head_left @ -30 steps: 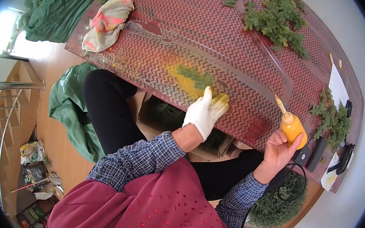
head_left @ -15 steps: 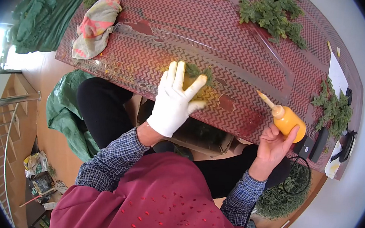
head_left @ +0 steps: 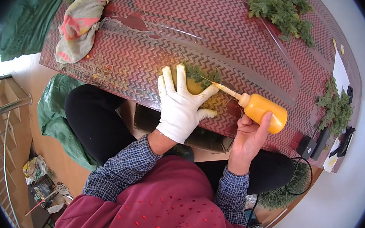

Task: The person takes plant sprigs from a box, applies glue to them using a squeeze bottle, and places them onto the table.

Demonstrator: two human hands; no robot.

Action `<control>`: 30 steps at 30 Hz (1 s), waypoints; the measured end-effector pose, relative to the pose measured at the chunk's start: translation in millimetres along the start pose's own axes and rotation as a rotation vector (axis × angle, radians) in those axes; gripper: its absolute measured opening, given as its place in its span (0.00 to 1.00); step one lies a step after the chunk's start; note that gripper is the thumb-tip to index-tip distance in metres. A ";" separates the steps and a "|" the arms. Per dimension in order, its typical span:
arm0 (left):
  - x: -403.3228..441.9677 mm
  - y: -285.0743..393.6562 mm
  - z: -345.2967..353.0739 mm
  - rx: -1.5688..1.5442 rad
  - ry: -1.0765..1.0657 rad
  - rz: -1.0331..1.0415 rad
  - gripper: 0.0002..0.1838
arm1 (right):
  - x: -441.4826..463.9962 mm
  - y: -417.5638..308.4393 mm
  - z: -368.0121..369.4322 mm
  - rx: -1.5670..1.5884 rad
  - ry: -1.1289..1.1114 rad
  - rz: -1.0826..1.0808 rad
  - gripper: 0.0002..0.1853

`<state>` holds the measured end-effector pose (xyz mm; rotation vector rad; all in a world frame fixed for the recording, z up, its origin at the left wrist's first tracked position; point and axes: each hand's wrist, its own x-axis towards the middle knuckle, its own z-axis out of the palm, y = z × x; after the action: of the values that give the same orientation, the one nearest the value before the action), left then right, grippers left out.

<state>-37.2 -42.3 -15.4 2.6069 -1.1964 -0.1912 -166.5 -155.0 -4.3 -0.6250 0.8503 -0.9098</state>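
My left hand (head_left: 180,109), in a white glove with yellow-stained fingertips, lies spread on the patterned table cover near the front edge. Just beyond its fingers is a small green sprig (head_left: 201,73), partly hidden by them, on a yellow-stained patch. My bare right hand (head_left: 252,135) is wrapped round a yellow squeeze bottle (head_left: 266,112). The bottle is tilted on its side, and its long nozzle points left, reaching over the index fingertip of the glove toward the sprig.
A pile of green sprigs (head_left: 281,14) is at the back right, and another bunch (head_left: 335,108) near the right edge. A crumpled cloth (head_left: 79,24) lies at the left. Below the table are an open box (head_left: 208,140) and green sacking (head_left: 60,116).
My right hand has brought the bottle left, its nozzle now over the sprig. My left hand shifted left, its fingers spreading on the table. The camera view has moved somewhat.
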 end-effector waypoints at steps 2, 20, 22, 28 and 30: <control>0.7 -0.3 -1.6 0.012 -0.010 0.005 0.35 | 0.7 3.1 7.9 -0.091 0.011 -0.028 0.18; 1.6 -7.6 -7.8 -0.014 -0.086 0.070 0.40 | 11.9 15.4 9.6 -0.200 0.048 -0.085 0.14; 1.5 -7.9 -7.8 -0.003 -0.099 0.079 0.41 | 10.6 12.5 5.0 -0.203 0.055 -0.095 0.15; 1.6 -7.0 -10.5 0.034 -0.156 0.107 0.42 | 5.4 6.3 -7.0 -0.240 0.095 -0.110 0.18; 2.0 -6.7 -10.0 0.044 -0.156 0.112 0.42 | 4.4 5.7 -10.0 -0.229 0.106 -0.105 0.18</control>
<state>-28.7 -37.7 -7.8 2.5926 -1.4098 -0.3548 -171.0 -157.1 -15.5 -0.8312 1.0340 -0.9544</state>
